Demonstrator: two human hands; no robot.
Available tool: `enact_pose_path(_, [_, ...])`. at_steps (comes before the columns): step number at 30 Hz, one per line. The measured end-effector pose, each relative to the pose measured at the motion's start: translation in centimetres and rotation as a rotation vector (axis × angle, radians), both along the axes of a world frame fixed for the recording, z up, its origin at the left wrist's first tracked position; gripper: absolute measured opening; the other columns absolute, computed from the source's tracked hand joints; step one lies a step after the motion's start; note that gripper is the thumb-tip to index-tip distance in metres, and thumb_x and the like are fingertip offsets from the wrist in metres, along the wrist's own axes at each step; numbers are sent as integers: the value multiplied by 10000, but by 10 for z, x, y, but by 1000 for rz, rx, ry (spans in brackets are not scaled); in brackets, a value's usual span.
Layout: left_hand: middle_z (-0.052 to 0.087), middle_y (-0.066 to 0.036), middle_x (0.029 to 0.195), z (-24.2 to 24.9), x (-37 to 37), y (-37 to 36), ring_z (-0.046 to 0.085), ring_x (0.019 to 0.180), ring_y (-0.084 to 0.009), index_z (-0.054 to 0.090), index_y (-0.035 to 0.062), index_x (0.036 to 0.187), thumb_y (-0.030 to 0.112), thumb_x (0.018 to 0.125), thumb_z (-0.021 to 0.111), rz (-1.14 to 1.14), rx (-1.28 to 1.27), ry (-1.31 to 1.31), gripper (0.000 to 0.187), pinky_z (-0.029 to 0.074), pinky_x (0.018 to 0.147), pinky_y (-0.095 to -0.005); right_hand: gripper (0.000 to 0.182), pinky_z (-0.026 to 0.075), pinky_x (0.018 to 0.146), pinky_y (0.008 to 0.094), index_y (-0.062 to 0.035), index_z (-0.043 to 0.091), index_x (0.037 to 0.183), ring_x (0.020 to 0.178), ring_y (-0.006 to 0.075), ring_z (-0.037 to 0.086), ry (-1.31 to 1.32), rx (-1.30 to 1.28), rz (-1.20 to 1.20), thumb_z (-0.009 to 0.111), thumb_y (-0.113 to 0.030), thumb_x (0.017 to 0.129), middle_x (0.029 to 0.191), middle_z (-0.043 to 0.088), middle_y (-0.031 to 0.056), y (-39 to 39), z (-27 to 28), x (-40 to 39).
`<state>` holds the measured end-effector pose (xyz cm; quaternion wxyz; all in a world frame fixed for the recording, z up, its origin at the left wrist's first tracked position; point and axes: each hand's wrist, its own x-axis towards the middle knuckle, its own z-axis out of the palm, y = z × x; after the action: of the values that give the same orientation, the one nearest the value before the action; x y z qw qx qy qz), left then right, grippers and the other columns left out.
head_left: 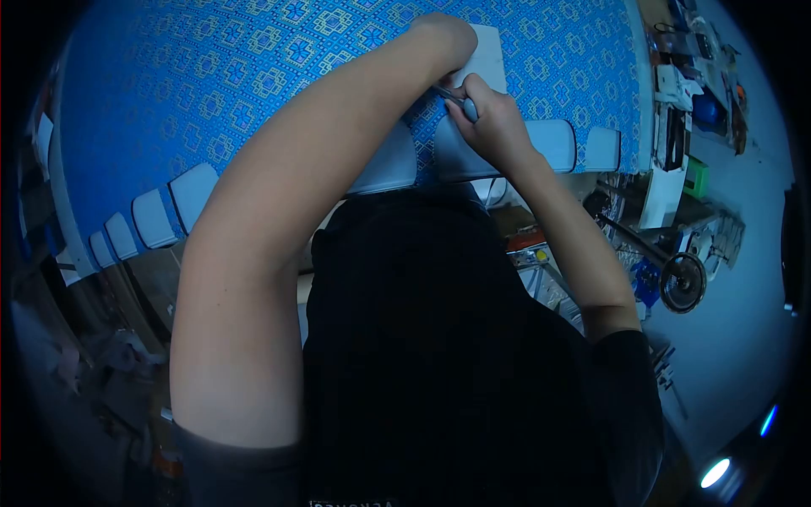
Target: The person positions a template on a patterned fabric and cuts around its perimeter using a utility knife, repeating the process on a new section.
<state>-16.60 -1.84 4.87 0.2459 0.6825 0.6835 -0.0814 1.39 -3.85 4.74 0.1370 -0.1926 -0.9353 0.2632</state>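
My right hand (494, 122) is closed around a tool with a rounded grey-blue handle (470, 110). A thin metal part (448, 93) of it points left, toward my other hand; its tip is hidden. My left hand (446, 42) is bent sharply at the wrist just beyond, over a white sheet (487, 59). The back of the wrist and the forearm cover its fingers, so I cannot see what they touch. Both hands are above a table with a blue patterned cloth (270, 80). Below them, a rounded white piece (460, 156) lies at the table's near edge.
More rounded white pieces with dark edges line the near edge, among them one on the right (551, 145) and one on the left (154, 218). At right are a metal stand with a round end (683, 283), a green object (695, 177) and cluttered shelving.
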Motion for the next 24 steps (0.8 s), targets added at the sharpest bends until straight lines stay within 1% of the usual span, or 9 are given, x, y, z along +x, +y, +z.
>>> enact_pose_path(4, [765, -191, 1031, 1, -1, 5, 755, 970, -337, 792, 44, 996, 189, 610, 938, -51, 4, 1, 437, 617, 829, -422, 245, 561, 587, 424, -48, 542, 987, 711, 387, 712, 5, 19, -123, 764, -84, 889, 846, 709, 190, -16, -4, -8])
enact_pose_path(6, [766, -190, 1028, 2, -2, 9, 755, 966, -337, 791, 45, 993, 191, 614, 938, -73, 11, 3, 432, 617, 826, -422, 248, 569, 606, 436, -53, 554, 1015, 738, 398, 717, 55, 13, -198, 764, -88, 887, 862, 712, 195, -22, -6, -15])
enact_pose_path(9, [766, -188, 1024, 1, -2, 13, 755, 961, -337, 791, 46, 989, 194, 620, 937, -106, 13, 5, 424, 615, 822, -423, 254, 575, 620, 444, -56, 567, 1053, 766, 409, 723, 14, 1, -313, 758, -92, 889, 870, 712, 197, -31, -5, -26])
enact_pose_path(12, [766, -186, 1020, 1, -3, 15, 755, 955, -337, 790, 48, 985, 197, 626, 937, -134, 18, 7, 415, 614, 818, -424, 259, 580, 632, 451, -59, 572, 1077, 781, 416, 725, 39, -7, -384, 751, -87, 891, 866, 713, 203, -36, -10, -35])
enact_pose_path(15, [767, -185, 1016, 0, -5, 16, 755, 950, -337, 789, 49, 981, 199, 632, 936, -149, 26, 5, 407, 613, 814, -425, 257, 581, 635, 457, -51, 570, 1074, 778, 422, 723, 27, -10, -445, 748, -88, 893, 852, 713, 209, -41, -12, -42])
enact_pose_path(19, [767, -182, 1010, -2, -8, 14, 755, 942, -336, 789, 51, 975, 203, 640, 936, -162, 38, -1, 397, 611, 809, -426, 259, 580, 637, 460, -36, 569, 1070, 777, 427, 721, 52, 35, -464, 750, -100, 895, 840, 712, 213, -44, -14, -49])
enact_pose_path(24, [768, -180, 1004, -2, -8, 15, 756, 933, -336, 787, 54, 968, 208, 650, 935, -185, 49, -8, 384, 609, 802, -427, 249, 581, 649, 486, -30, 561, 1077, 775, 437, 717, 28, 29, -542, 729, -113, 913, 857, 722, 219, -44, -18, -59])
